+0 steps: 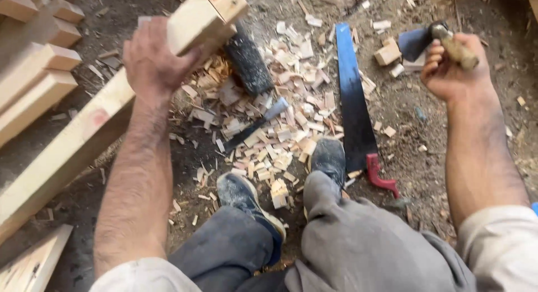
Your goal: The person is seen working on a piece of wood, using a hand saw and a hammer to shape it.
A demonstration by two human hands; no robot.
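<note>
Here the person sits low over bare dirt ground (471, 157), both shoes (328, 157) planted among a heap of pale wood chips (269, 129). The left hand (151, 59) is wrapped tight around a long squared timber (84, 129), which slants from the lower left edge of the ground up to a dark chopping block (249, 65) near the top middle; its cut end sits over that block, though whether it touches cannot be told. The right hand (448, 68) is closed in a fist on the wooden handle of a small hatchet (417, 41), raised off to the right with the dark blade pointing inward. A hand saw (353, 101) with a blue-black blade and red grip lies flat on the ground between the chips and the right arm, and a dark chisel-like tool (258, 124) rests across the chips. More squared timbers (33, 84) are stacked at the left edge. By the look of it, trimming the timber's end calls for steadying it firmly against the block, keeping the gripping fingers well back from the end, and striking at a shallow slant away from the feet.
</note>
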